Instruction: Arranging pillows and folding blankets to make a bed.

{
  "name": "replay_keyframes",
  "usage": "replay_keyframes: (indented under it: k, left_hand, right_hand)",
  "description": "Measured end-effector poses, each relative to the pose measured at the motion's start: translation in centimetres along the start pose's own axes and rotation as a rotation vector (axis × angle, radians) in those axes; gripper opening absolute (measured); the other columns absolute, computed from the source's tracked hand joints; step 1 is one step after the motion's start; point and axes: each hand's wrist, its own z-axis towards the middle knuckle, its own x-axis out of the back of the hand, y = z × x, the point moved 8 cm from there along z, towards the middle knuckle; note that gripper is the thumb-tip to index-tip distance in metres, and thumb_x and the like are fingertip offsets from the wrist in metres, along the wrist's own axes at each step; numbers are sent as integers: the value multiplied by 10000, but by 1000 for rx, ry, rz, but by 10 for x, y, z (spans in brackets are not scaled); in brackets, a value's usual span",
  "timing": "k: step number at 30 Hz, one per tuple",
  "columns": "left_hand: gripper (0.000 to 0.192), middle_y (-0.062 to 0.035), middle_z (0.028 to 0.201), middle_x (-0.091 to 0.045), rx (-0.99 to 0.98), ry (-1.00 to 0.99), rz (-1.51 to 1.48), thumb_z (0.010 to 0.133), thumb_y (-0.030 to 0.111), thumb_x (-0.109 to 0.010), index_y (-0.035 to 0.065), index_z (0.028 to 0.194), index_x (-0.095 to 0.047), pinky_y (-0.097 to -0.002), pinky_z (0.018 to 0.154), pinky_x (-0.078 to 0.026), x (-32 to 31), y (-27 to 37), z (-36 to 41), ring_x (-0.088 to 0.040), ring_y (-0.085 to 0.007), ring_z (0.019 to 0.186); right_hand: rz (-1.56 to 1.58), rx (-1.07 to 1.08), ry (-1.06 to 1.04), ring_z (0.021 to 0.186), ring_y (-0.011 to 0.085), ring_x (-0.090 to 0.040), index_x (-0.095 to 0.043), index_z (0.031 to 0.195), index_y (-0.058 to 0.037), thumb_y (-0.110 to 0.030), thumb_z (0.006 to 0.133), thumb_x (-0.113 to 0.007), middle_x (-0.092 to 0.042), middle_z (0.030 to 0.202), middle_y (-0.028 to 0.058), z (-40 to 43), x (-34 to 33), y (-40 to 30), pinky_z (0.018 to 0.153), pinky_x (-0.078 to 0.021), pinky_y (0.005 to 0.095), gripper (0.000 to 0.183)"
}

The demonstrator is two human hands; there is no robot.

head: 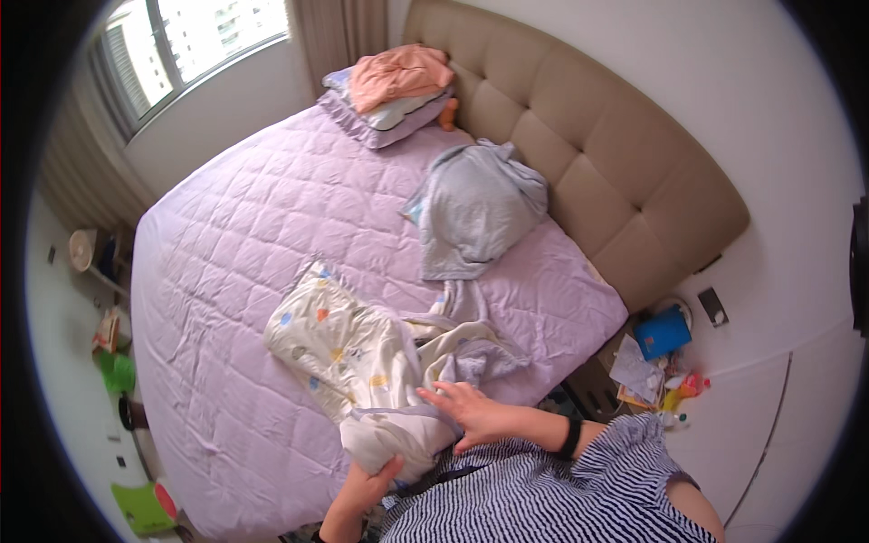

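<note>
A cream quilted cloth [346, 339] with coloured printed motifs and lilac edging lies partly on the bed, its near end bunched in front of my body. My left hand [370, 478] grips the folded white end [394, 441], thumb on top and the other fingers hidden beneath. Beside that fold, my right hand [472, 414] has its fingers spread, palm down, at the cloth's right side. Whether it touches the fabric is hard to tell. Crumpled lilac and cream fabric [475, 353] lies just beyond my right hand.
The bed has a lilac quilted cover [251, 224] and a tufted headboard [584, 142]. Grey cloth [482, 203] drapes over a bulky shape, apparently a pillow. Stacked pillows [380, 129] carry orange fabric [400, 75]. A blue folder-like item [664, 332] and papers [637, 370] crowd the bedside.
</note>
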Motion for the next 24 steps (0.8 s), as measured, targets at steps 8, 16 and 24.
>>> replay_keyframes:
  k: [8,16,24]
  left_hand:
    - [576,-141,1314,-438,71,-351,-371,825,41,-592,0,1347,-353,-367,1028,-319,-39,120,-26,-421,-233,1214]
    - [563,-134,1307,-443,-157,206,-285,826,32,-583,5,1343,-362,-352,994,-337,42,93,-38,-433,-220,1181]
    - [551,-127,1301,-447,-202,689,-221,827,23,-574,10,1339,-372,-336,960,-355,128,43,-67,-445,-207,1147]
  right_hand:
    - [22,471,72,1340,405,-157,-310,1402,-278,-298,743,-635,-135,1499,144,74,-23,-22,1042,-181,542,735]
    - [315,487,-14,931,358,-567,-597,907,-107,-251,657,-685,-624,919,149,101,-54,-52,775,-443,417,302]
    - [947,311,820,848,382,-598,-579,937,-36,-171,774,-599,-619,862,207,71,115,-63,683,-475,398,213]
